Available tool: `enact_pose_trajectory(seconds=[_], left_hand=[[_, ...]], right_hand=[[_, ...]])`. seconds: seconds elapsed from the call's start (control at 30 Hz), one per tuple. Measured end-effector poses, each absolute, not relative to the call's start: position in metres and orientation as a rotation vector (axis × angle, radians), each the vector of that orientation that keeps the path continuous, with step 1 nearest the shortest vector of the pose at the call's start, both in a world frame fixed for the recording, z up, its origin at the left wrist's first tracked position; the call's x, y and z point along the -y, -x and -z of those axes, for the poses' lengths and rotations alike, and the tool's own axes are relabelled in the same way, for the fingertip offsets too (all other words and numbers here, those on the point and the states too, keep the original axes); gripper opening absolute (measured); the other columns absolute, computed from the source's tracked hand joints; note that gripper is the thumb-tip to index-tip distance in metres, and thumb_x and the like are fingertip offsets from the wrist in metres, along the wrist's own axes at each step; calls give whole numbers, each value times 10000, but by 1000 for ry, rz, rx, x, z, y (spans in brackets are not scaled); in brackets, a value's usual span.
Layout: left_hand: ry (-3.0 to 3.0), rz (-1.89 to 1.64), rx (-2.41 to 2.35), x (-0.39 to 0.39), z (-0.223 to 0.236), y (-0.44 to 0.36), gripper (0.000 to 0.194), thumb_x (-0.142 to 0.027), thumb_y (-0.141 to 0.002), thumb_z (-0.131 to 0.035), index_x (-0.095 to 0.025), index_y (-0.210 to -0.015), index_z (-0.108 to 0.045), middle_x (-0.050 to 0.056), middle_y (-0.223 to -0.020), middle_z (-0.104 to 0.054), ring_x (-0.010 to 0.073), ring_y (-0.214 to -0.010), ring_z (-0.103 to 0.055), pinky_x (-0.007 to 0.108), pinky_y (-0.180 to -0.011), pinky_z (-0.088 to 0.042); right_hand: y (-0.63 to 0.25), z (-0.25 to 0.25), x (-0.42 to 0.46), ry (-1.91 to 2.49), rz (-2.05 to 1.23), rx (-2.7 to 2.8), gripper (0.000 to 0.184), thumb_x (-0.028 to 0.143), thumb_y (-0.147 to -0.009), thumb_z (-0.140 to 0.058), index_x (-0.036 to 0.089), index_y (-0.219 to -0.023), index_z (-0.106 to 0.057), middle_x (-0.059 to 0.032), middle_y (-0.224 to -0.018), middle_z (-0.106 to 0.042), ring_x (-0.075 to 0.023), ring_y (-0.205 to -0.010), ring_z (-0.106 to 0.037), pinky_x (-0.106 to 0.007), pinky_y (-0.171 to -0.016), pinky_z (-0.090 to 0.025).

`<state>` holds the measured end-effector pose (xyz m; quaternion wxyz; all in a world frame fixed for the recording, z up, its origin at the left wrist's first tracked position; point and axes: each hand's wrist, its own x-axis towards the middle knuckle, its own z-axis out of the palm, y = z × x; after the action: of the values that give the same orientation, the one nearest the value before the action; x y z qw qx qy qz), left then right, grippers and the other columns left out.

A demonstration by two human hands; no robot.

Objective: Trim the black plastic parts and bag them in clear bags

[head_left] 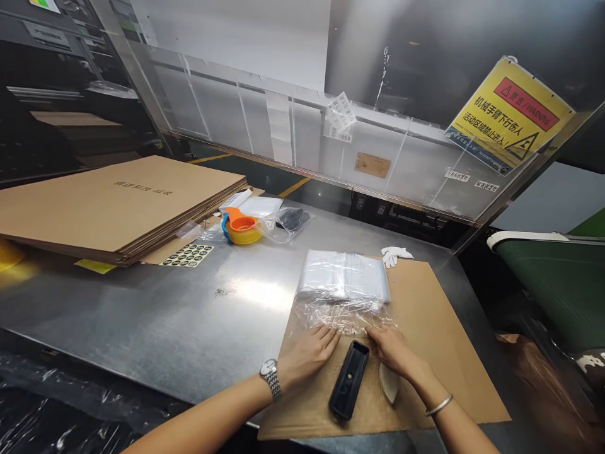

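Observation:
My left hand (312,354), with a watch at the wrist, lies with fingers stretched flat at the near edge of a clear plastic bag (347,314). A stack of clear plastic bags (345,277) sits inside it. My right hand (390,347) has its fingers drawn together at the same bag's near right edge, seemingly pinching the film. Between my wrists lies a long black hollow plastic housing (350,381), open side up. A tan, curved, pointed piece (389,384) shows partly beneath my right hand. All this rests on a cardboard sheet (444,353).
Stacked flat cartons (123,202) fill the left of the metal table (189,328). Near them are a round-sticker sheet (188,255), tape rolls (242,230) and a bagged black item (293,219). A white glove (396,255) lies behind. A clear panel with a warning sign (513,113) stands beyond.

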<state>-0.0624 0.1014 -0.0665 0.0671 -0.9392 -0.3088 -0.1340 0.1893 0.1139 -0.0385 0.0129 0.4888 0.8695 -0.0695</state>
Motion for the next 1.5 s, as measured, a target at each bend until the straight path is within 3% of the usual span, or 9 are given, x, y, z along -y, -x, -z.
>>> enact_pose_trajectory(seconds=[0.1, 0.27, 0.43, 0.57, 0.67, 0.83, 1.0, 1.23, 1.5], left_hand=[[2845, 443, 858, -96, 65, 72, 365, -98, -896, -347, -104, -1248, -443, 148, -1243, -550, 241, -1166, -482, 377, -933, -405], [2809, 470, 998, -94, 76, 77, 351, -53, -866, -333, -61, -1178, -495, 197, -1142, -601, 253, -1058, -562, 393, -855, -462], [2790, 554, 1066, -87, 69, 71, 323, -89, -877, -351, -121, -1152, -517, 142, -1079, -625, 223, -997, -565, 382, -826, -483], [2760, 646, 1048, -83, 52, 64, 367, -104, -889, -365, -180, -1233, -468, 105, -1065, -611, 204, -943, -554, 363, -819, -468], [2601, 755, 1342, -95, 38, 54, 407, -178, -879, -434, -196, -1286, -425, 154, -1191, -528, 286, -1067, -482, 449, -872, -405], [2581, 826, 1572, -129, 19, 44, 227, -188, -893, -396, -179, -869, -622, 70, -789, -614, 226, -796, -538, 368, -710, -414], [2552, 1008, 1610, -137, 11, 43, 214, -218, -894, -398, -175, -876, -607, 56, -790, -605, 212, -788, -518, 350, -710, -409], [2477, 1366, 1481, -117, 10, 43, 259, -157, -869, -436, -161, -1103, -548, 94, -975, -571, 217, -930, -505, 372, -798, -452], [2638, 1752, 1206, -66, 19, 39, 283, -35, -834, -451, -167, -1063, -553, 70, -887, -581, 174, -846, -520, 317, -740, -462]], right_hand=[[-190, 37, -113, -1516, 241, -2737, 447, 9, -766, -452, 184, -1168, -536, -57, -1016, -659, -180, -923, -580, -292, -792, -411], [-190, 38, -111, -1535, 254, -2728, 101, 161, -872, -514, 144, -922, -600, -15, -849, -633, -159, -820, -594, -333, -745, -465], [-189, 40, -112, -1564, 274, -2783, 97, 146, -866, -519, 137, -911, -604, -12, -840, -626, -151, -801, -596, -322, -720, -485], [-186, 43, -113, -1575, 292, -2894, 400, 12, -787, -419, 156, -1132, -561, -79, -1065, -626, -183, -998, -560, -318, -828, -467], [-183, 46, -115, -1593, 277, -2962, 521, 7, -784, -345, 147, -1274, -455, -105, -1244, -543, -185, -1141, -492, -337, -927, -433], [-181, 51, -119, -1729, 142, -2973, 671, -13, -761, -307, 118, -1412, -204, -150, -1428, -308, -217, -1307, -298, -418, -999, -383], [-170, 57, -125, -1733, -4, -2870, 409, 48, -847, -399, 113, -1244, -469, -151, -1321, -454, -223, -1199, -444, -372, -957, -422], [-146, 55, -151, -1919, -305, -2524, 224, 266, -893, -532, 144, -1080, -552, -59, -1041, -589, -167, -872, -598, -342, -727, -521], [-149, 55, -155, -1799, -472, -2440, 202, 280, -887, -541, 131, -1020, -571, -45, -983, -602, -157, -834, -602, -338, -718, -516]])
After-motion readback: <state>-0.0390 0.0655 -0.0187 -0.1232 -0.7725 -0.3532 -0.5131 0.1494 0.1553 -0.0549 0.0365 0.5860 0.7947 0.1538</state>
